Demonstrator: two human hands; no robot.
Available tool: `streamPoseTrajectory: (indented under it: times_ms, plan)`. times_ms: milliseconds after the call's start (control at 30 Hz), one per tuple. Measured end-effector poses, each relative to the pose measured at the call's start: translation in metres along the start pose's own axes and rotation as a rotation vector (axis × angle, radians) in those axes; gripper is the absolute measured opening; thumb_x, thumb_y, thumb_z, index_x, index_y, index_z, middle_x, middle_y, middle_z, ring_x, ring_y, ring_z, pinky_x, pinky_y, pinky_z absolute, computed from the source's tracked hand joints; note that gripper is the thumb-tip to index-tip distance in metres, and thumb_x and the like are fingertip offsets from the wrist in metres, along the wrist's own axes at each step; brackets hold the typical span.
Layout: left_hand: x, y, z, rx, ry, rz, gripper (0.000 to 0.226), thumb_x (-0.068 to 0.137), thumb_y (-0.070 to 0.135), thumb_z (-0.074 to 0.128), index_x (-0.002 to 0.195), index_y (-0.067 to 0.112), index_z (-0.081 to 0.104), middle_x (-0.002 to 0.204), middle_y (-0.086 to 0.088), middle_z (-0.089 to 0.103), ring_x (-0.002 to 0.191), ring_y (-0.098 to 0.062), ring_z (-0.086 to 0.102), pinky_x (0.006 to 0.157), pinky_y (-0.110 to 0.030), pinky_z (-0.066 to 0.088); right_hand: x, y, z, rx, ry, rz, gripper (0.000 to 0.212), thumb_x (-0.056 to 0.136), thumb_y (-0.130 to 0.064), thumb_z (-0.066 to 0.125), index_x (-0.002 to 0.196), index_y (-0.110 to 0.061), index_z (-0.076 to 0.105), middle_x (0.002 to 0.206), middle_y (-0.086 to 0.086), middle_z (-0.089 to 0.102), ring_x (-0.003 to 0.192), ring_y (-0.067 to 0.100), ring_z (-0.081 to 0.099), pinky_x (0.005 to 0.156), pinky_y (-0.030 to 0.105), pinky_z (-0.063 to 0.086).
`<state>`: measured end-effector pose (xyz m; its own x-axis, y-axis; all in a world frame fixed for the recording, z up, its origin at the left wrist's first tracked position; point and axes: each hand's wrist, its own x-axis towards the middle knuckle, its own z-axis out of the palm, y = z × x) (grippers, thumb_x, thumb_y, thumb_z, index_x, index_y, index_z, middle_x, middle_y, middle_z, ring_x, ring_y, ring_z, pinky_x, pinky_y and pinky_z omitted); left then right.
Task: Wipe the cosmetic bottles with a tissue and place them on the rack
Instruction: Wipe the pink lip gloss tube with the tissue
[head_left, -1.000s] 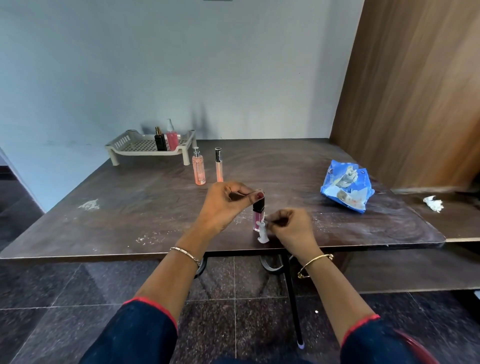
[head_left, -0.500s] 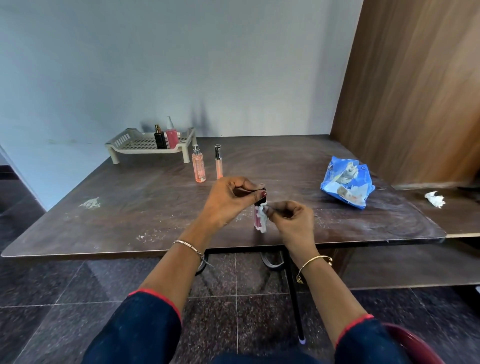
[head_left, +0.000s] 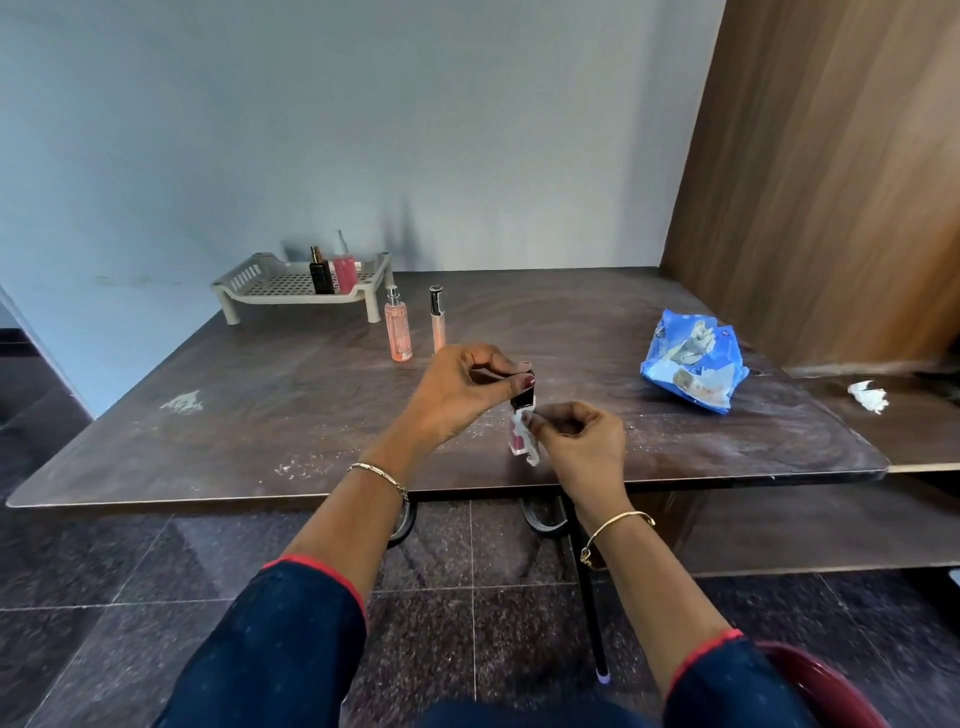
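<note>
spray bottle (head_left: 398, 332) + slim tube (head_left: 437, 323) stand at rack (head_left: 296, 301) front-right; tabletop (head_left: 249, 395) left open.

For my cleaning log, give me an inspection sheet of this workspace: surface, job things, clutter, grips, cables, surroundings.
Surface: dark table, dusty, white specks.
Job's things: small pink bottle in hand; peach spray bottle and slim tube upright before the rack; black bottle and clear-capped pink bottle on it.
Clutter: blue tissue packet; crumpled tissue on the side ledge.
Grips: left hand pinches the small pink bottle's cap; right hand holds a tissue against it.
Cables: nothing seen.
Surroundings: pale wall, wood panel, tiled floor.
</note>
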<state>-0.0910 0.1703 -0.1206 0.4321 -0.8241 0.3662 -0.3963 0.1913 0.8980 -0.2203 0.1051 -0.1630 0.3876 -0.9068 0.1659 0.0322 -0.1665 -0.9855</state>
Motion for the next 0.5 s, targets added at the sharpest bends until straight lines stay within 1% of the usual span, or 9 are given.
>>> streamPoseTrajectory:
  times_ms: [100,233,300,367,500]
  plan:
    - [-0.0004,-0.0006,0.0009,-0.017,0.010,-0.006,0.013,0.076,0.002,0.074,0.084,-0.006,0.069,0.091,-0.015,0.073,0.086,-0.021,0.071,0.082,-0.027,0.056,0.0003,-0.0047,0.0038,0.117,0.000,-0.010,0.019,0.072,0.000,0.077,0.066,-0.016,0.068,0.065,-0.002,0.069,0.057,0.004,0.063,0.059,0.017,0.052]
    - [-0.0003,-0.0013,0.0012,-0.033,0.012,-0.010,0.012,0.076,0.003,0.074,0.085,-0.005,0.069,0.093,-0.012,0.073,0.089,-0.023,0.071,0.082,-0.025,0.056,0.0023,-0.0061,0.0026,0.137,-0.022,-0.011,0.016,0.074,0.005,0.074,0.069,-0.009,0.067,0.066,0.000,0.066,0.052,-0.002,0.061,0.055,0.012,0.050]
    - [-0.0002,-0.0015,0.0009,-0.032,0.012,-0.016,0.011,0.077,0.003,0.074,0.085,-0.003,0.070,0.093,-0.012,0.073,0.090,-0.023,0.071,0.083,-0.025,0.056,0.0035,-0.0055,0.0015,0.151,-0.032,0.006,0.014,0.075,0.006,0.072,0.071,-0.006,0.066,0.066,0.002,0.066,0.051,-0.003,0.060,0.054,0.011,0.049]
    - [0.0004,-0.0018,0.0010,-0.025,0.016,-0.014,0.013,0.077,0.003,0.074,0.086,-0.005,0.069,0.093,-0.012,0.073,0.091,-0.023,0.070,0.084,-0.026,0.056,0.0043,-0.0050,0.0009,0.156,-0.033,0.017,0.014,0.075,0.005,0.072,0.072,-0.007,0.066,0.068,0.004,0.066,0.052,-0.002,0.060,0.053,0.011,0.049]
    - [0.0006,-0.0012,0.0018,-0.016,0.012,-0.003,0.014,0.076,0.002,0.074,0.086,-0.007,0.069,0.092,-0.013,0.073,0.088,-0.021,0.071,0.081,-0.023,0.056,0.0053,-0.0051,-0.0001,0.145,-0.046,0.011,0.016,0.074,0.005,0.074,0.071,-0.009,0.065,0.069,0.004,0.067,0.053,0.000,0.061,0.055,0.012,0.049]
